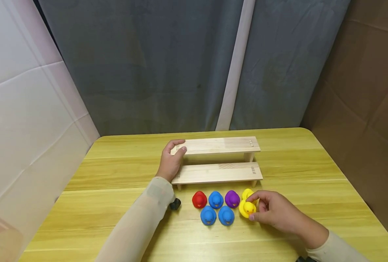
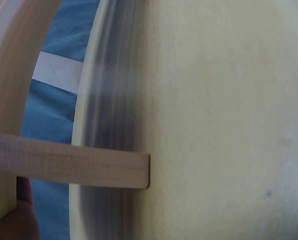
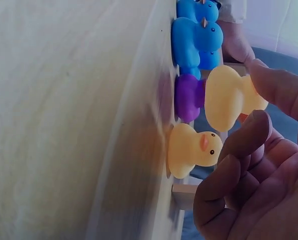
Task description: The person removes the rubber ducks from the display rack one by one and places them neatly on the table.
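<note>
My left hand [image 1: 170, 160] grips the left end of the upper board of a two-step wooden rack [image 1: 218, 145], thumb on top. My right hand [image 1: 279, 213] pinches a yellow toy duck [image 1: 247, 209] between thumb and fingers. In the right wrist view that held duck [image 3: 223, 97] is raised off the table, its base facing the tabletop. A second yellow duck [image 3: 181, 150] sits on the table close below the hand. Left of it stand a purple duck [image 1: 232, 199], a red duck [image 1: 199, 199] and three blue ducks [image 1: 226, 215], in two short rows before the rack.
The rack's lower board [image 1: 217, 173] lies nearer me, on short legs. The wooden table [image 1: 92, 203] runs back to a grey curtain [image 1: 141, 72]. White cloth [image 1: 23, 109] hangs at left, a brown panel [image 1: 361, 91] at right. A small black object [image 1: 175, 204] is at my left sleeve.
</note>
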Motion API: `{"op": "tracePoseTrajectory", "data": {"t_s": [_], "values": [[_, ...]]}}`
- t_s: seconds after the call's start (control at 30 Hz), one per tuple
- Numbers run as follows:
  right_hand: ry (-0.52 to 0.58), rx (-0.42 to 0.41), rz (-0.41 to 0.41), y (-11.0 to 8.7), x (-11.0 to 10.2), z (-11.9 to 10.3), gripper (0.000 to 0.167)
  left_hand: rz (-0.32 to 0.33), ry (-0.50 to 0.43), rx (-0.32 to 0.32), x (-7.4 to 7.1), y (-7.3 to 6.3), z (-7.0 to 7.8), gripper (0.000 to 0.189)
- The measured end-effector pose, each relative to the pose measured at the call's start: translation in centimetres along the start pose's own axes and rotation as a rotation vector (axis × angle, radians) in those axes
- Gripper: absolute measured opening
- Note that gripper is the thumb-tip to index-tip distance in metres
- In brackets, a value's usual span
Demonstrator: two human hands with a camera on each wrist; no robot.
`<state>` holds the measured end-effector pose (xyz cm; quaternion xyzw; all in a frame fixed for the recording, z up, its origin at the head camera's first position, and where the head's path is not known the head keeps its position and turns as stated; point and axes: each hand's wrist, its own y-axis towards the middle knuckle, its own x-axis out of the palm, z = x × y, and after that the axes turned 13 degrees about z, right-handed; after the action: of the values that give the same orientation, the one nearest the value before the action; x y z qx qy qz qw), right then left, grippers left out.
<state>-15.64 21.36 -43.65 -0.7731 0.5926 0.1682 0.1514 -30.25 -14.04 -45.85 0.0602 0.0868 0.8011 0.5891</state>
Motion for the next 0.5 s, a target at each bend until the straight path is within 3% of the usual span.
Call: {"op": "tracePoseTrajectory", "data": {"t_s": [0.5], "values": [[-0.060,0.042,-0.010,-0.2,1.3,0.0,0.031,-0.012,-0.029,-0.008,0.0,0.0,0.1,0.030]]}}
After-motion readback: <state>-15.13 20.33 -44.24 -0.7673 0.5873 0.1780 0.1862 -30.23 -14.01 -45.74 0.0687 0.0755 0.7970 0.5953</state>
